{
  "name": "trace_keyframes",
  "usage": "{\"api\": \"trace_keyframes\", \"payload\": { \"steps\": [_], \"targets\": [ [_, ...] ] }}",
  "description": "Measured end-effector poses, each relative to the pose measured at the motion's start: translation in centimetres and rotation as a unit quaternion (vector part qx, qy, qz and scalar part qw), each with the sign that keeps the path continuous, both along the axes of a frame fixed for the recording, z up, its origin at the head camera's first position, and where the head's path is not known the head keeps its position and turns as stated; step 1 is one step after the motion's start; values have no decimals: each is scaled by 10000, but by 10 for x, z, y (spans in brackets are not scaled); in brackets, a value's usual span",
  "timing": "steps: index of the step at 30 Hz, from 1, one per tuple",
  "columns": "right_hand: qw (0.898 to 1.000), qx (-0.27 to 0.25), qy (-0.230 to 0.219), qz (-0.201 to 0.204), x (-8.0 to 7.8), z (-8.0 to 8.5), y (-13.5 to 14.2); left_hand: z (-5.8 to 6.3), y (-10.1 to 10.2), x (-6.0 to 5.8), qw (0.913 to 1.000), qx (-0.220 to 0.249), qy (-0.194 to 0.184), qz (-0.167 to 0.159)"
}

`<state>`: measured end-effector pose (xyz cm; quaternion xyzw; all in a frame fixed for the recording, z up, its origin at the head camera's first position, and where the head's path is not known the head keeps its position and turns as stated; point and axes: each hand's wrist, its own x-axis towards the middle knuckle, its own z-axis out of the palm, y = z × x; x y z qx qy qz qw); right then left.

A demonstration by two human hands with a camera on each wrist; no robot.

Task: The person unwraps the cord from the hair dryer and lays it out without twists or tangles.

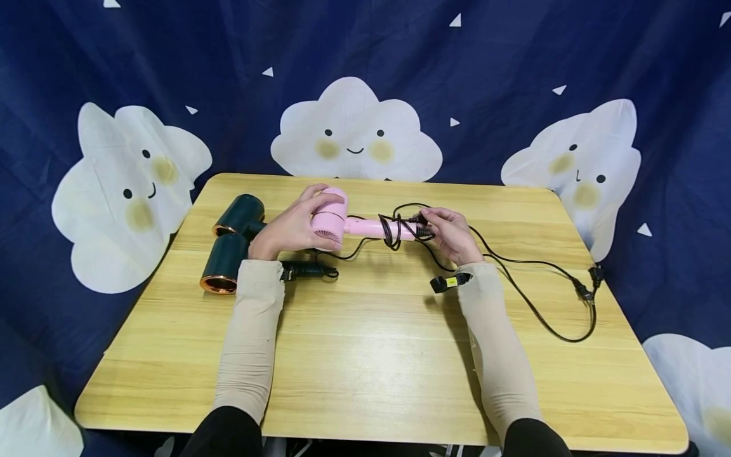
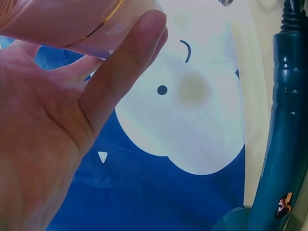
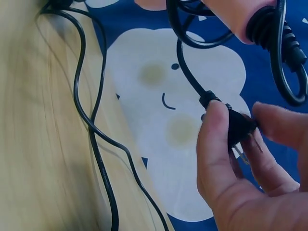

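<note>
A pink hair dryer [image 1: 329, 222] is held above the table, its head gripped by my left hand [image 1: 294, 225]. Its black cord [image 1: 393, 236] is wound in loops around the pink handle [image 3: 231, 14]. Between the thumb and fingers of my right hand [image 1: 454, 235] is a black plug [image 3: 239, 126], its metal prongs showing in the right wrist view. In the left wrist view, the thumb [image 2: 127, 62] lies along the pink body [image 2: 96, 24]; the other fingertips are largely hidden behind it.
Two dark green hair dryers [image 1: 225, 257] lie at the table's left, partly behind my left hand. One green handle [image 2: 291, 120] stands close to that hand. Black cords with plugs [image 1: 584, 293] spread over the right side of the wooden table [image 1: 365, 381]. A cloud-printed blue curtain [image 1: 485, 63] hangs behind.
</note>
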<state>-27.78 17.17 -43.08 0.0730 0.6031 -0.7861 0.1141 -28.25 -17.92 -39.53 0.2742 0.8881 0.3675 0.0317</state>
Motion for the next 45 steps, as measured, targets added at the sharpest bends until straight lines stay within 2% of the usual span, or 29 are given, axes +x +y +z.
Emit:
{"api": "trace_keyframes", "payload": {
  "steps": [8,15,19,24,34,45],
  "targets": [
    [9971,-730,184,-56,1,5,0,-2,6,1,9998,-172,-68,-1],
    [9951,-908,330,-209,4,15,-1,-2,7,1,9997,-254,-52,17],
    [9926,-1071,539,-209,6,20,-2,-2,7,1,9996,-286,-37,34],
    [9914,-1161,589,-161,9,26,-2,-1,6,1,9994,-329,-57,66],
    [9850,-1494,835,232,22,47,-4,-2,3,0,9998,-186,-70,70],
    [9792,-1346,1238,880,34,55,-8,-4,-4,-3,9999,-44,30,163]
  ]
}}
